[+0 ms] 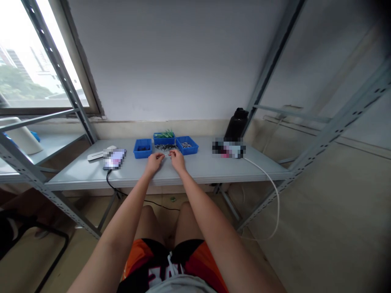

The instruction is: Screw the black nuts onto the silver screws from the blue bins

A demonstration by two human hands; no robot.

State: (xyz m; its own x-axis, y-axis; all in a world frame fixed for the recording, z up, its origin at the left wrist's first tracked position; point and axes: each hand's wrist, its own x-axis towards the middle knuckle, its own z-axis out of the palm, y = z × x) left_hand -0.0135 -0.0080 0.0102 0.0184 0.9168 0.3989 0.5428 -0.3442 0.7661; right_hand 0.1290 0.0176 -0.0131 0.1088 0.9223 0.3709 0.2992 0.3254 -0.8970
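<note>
My left hand [155, 161] and my right hand [176, 158] are close together above the grey table, in front of the blue trays. Both have their fingers pinched, and a small thin pale piece [166, 154] spans the gap between the fingertips. Just behind them lies a pile of small dark and silvery parts [165, 147]. The left blue tray [142, 154] holds dark pieces, the back blue tray [164, 141] holds green strips, and the right blue tray [190, 150] holds small silvery pieces.
A phone [115, 159] with a black cable and a white flat object [97, 155] lie on the table [214, 171] at left. At right stand a black bottle [236, 125] and a blurred device [229, 149] with a white cable. Metal shelf posts flank the table.
</note>
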